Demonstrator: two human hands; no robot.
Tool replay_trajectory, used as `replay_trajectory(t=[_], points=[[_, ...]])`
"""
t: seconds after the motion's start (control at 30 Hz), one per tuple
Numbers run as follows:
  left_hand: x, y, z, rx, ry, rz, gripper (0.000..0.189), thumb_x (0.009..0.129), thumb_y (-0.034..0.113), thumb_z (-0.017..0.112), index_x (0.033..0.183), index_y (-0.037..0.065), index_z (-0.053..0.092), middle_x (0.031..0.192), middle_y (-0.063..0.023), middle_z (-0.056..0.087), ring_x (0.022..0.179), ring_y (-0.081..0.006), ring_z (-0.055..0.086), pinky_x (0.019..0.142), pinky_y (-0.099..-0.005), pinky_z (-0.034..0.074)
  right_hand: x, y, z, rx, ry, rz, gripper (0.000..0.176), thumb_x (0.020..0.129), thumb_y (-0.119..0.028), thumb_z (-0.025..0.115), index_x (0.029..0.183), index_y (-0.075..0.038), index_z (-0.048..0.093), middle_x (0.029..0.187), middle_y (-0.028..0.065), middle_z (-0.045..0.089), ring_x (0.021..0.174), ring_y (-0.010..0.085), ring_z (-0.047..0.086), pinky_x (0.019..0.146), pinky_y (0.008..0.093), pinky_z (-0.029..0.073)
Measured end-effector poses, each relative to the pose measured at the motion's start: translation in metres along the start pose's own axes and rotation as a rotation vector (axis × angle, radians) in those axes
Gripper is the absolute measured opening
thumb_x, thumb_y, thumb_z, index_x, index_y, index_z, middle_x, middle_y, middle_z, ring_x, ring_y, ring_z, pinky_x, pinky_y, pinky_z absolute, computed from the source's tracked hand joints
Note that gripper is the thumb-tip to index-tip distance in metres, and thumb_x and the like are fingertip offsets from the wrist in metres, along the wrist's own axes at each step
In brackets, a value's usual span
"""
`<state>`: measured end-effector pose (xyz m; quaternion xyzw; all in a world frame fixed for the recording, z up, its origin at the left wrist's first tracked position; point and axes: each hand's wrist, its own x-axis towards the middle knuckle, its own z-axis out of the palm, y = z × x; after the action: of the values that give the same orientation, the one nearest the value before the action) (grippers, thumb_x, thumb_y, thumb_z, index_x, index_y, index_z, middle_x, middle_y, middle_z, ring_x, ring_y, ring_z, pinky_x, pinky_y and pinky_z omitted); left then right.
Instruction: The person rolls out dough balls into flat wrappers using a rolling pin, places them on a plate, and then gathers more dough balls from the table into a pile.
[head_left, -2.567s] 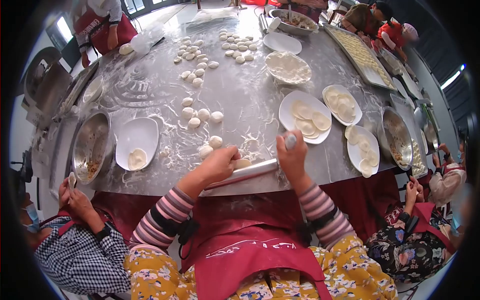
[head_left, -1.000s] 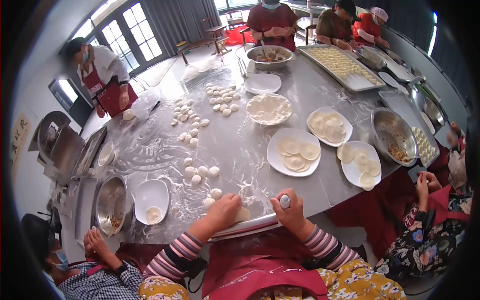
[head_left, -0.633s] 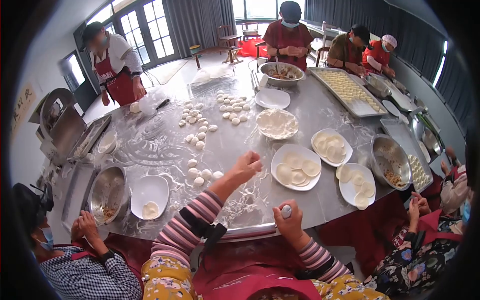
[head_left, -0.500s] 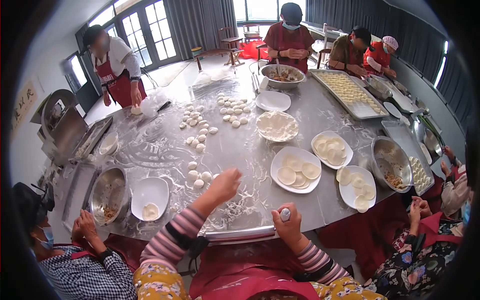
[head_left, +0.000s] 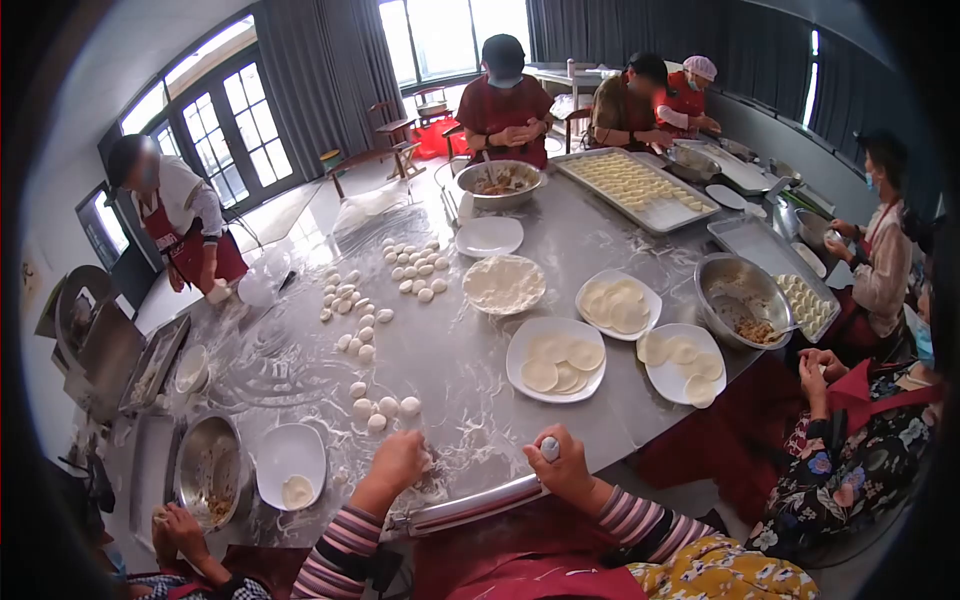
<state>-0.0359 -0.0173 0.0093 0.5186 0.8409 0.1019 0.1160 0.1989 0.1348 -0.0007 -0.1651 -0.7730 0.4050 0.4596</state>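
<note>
Dough balls (head_left: 388,406), a small loose cluster on the metal table (head_left: 440,345), lie just beyond my left hand (head_left: 399,462) in the head view. Being rounded, they offer no clear long axis; in my judgement only direction counts. The cluster sits forward and slightly left of the left fingers, and the left hand is clearly the nearer. Those fingers are bent down toward the floured surface; I cannot tell whether they grip anything beneath. Between the hands, along the near table edge, a bright metal bar (head_left: 475,508) slants up rightward to the underside of my right fist; I cannot tell whether it belongs to what that fist holds. My right hand (head_left: 570,470) is wrapped around a pale-ended tool (head_left: 549,448), whose rounded end shows at the top of the fist, facing my view; the shaft is hidden, so its axis stays uncertain. Forward of this fist, and apart from it, stands a white plate (head_left: 556,396) bearing flat dough discs (head_left: 565,360).
</note>
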Motion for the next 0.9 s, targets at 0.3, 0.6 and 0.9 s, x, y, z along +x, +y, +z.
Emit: replay_trajectory(t=[0.3, 0.6, 0.9], points=[[-0.023, 0.030, 0.017, -0.626, -0.086, -0.071, 0.022, 0.076, 0.021, 0.068, 0.084, 0.003, 0.061, 0.070, -0.0124, 0.063, 0.066, -0.0230, 0.062, 0.061, -0.0333, 0.048, 0.024, 0.025, 0.027, 0.137, -0.032, 0.097, 0.019, 0.079, -0.009, 0.069, 0.084, -0.005, 0.050, 0.058, 0.0113, 0.055, 0.050, 0.0223, 0.058, 0.048, 0.0340, 0.045], [-0.026, 0.028, 0.029, -0.530, 0.048, -0.017, 0.013, 0.074, 0.012, 0.065, 0.081, 0.002, 0.066, 0.072, -0.0148, 0.065, 0.066, -0.0224, 0.065, 0.063, -0.0328, 0.050, 0.018, 0.024, 0.021, -0.016, 0.017, -0.060, 0.025, 0.079, -0.012, 0.069, 0.091, -0.004, 0.049, 0.064, 0.0162, 0.057, 0.058, 0.0374, 0.059, 0.050, 0.0392, 0.046], [-0.009, 0.031, 0.020, -0.513, -0.042, -0.012, 0.014, 0.077, 0.013, 0.065, 0.084, 0.002, 0.067, 0.074, -0.0143, 0.067, 0.065, -0.0237, 0.065, 0.064, -0.0319, 0.050, 0.047, 0.045, 0.052, -0.095, -0.041, -0.011, 0.032, 0.078, -0.016, 0.068, 0.098, -0.001, 0.048, 0.070, 0.0207, 0.057, 0.060, 0.0423, 0.056, 0.055, 0.0442, 0.045]])
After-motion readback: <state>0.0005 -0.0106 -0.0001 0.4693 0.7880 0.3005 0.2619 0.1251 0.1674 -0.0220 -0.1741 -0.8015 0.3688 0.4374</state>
